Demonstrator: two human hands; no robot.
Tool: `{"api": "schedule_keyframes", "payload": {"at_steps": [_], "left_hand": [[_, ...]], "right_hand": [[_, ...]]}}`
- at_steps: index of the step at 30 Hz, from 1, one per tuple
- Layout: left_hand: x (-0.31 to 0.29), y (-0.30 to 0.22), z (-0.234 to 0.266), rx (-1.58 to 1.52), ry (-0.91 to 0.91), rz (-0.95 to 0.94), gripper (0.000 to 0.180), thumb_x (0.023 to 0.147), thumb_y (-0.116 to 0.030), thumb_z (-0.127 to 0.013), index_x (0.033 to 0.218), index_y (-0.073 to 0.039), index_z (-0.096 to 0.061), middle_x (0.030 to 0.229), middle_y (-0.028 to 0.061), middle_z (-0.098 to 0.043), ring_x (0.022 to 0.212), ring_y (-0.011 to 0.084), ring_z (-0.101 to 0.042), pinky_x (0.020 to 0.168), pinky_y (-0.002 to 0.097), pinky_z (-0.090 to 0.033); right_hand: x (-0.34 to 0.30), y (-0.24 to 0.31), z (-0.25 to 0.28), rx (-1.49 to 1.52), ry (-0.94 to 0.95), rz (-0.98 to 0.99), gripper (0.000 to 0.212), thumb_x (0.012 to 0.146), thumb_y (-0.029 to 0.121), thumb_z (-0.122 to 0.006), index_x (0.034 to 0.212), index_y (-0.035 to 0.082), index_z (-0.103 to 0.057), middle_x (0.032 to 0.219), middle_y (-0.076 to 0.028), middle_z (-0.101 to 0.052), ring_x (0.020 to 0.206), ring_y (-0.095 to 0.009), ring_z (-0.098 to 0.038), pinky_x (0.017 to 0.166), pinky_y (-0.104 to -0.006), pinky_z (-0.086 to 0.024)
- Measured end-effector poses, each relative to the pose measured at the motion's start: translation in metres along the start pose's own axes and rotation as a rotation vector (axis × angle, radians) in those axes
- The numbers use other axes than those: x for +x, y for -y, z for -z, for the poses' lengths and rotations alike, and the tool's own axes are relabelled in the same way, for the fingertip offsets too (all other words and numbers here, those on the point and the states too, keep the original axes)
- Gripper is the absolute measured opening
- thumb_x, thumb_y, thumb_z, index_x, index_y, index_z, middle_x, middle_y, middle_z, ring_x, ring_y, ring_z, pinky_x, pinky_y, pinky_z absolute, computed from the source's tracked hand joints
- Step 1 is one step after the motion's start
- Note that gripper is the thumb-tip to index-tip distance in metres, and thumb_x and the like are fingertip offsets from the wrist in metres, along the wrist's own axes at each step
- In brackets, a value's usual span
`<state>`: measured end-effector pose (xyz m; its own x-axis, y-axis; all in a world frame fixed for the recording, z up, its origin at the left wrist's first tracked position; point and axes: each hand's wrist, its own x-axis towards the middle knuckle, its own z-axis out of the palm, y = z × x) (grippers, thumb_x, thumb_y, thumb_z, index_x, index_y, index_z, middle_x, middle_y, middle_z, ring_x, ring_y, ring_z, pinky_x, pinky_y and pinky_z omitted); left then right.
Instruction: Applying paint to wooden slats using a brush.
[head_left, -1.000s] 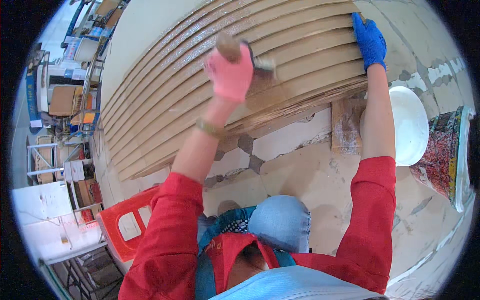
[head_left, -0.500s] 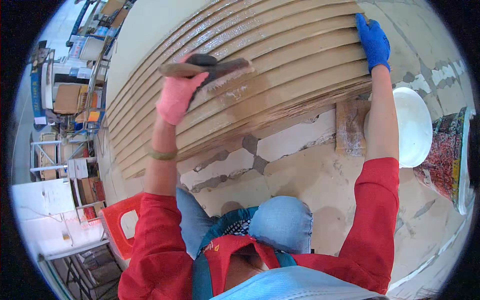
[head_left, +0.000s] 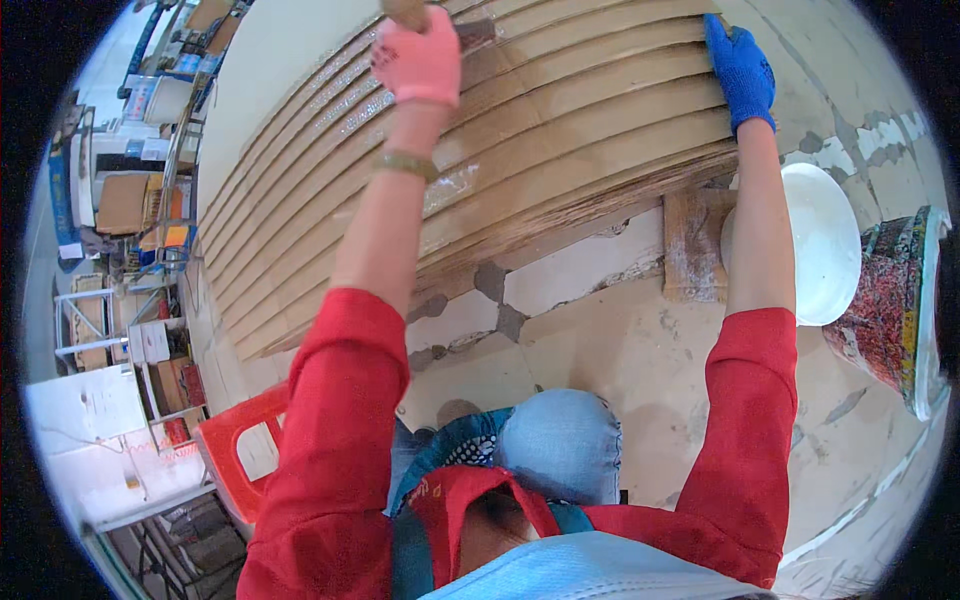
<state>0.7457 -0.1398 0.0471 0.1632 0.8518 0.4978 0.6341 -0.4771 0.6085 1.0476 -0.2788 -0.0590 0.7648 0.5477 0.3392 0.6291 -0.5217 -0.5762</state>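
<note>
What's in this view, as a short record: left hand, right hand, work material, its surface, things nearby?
Left hand: pink glove, gripping a wooden-handled brush
Right hand: blue glove, at the right-hand ends of the brown strips
Work material: brown strips, overlapping in stepped rows
Surface: shiny, wet-looking patches toward the left; duller toward the right
Nearby, right: white bowl, paint-spattered bucket
Nearby, lower left: red plastic object with cutouts

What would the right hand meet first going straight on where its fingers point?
Probably the farthest of the overlapping brown strips, just ahead of the blue-gloved right hand; depth is unclear, so it might skim over them.
</note>
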Motion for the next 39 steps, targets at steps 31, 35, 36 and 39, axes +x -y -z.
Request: {"api": "schedule_keyframes", "payload": {"at_steps": [31,35,36,39], "left_hand": [[0.045,0.026,0.009,0.464,-0.157,-0.192,0.024,0.075,-0.022,-0.054,0.074,0.003,-0.054,0.065,0.0142,-0.056,0.062,0.0255,-0.054,0.057,0.035,-0.042],[-0.002,-0.002,-0.01,0.351,-0.248,-0.172,0.031,0.073,-0.026,-0.055,0.07,0.004,-0.054,0.068,0.0191,-0.057,0.063,0.0312,-0.056,0.057,0.0383,-0.043],[-0.026,-0.004,0.0,0.305,-0.05,-0.151,0.024,0.074,-0.021,-0.055,0.076,0.002,-0.054,0.067,0.0157,-0.056,0.063,0.0292,-0.055,0.058,0.0358,-0.042],[-0.118,-0.003,0.031,0.042,-0.063,-0.2,0.021,0.068,-0.017,-0.058,0.055,-0.004,-0.049,0.055,0.0122,-0.054,0.056,0.0308,-0.053,0.056,0.0379,-0.041]], "right_hand": [[-0.01,0.004,-0.009,-0.417,-0.451,0.518,0.02,0.081,0.024,-0.048,0.097,0.015,-0.056,0.084,-0.014,-0.054,0.069,-0.03,-0.056,0.061,-0.0379,-0.046],[-0.007,0.002,-0.011,-0.385,-0.387,0.513,0.02,0.082,0.025,-0.047,0.098,0.015,-0.055,0.083,-0.014,-0.054,0.069,-0.03,-0.055,0.06,-0.0381,-0.046],[-0.004,0.007,-0.008,-0.19,-0.262,0.222,0.019,0.082,0.024,-0.047,0.097,0.016,-0.055,0.082,-0.014,-0.054,0.067,-0.03,-0.055,0.06,-0.0383,-0.046],[-0.007,0.005,-0.003,-0.164,-0.169,0.123,0.021,0.082,0.028,-0.047,0.096,0.015,-0.055,0.08,-0.015,-0.054,0.067,-0.031,-0.055,0.061,-0.0392,-0.045]]}}
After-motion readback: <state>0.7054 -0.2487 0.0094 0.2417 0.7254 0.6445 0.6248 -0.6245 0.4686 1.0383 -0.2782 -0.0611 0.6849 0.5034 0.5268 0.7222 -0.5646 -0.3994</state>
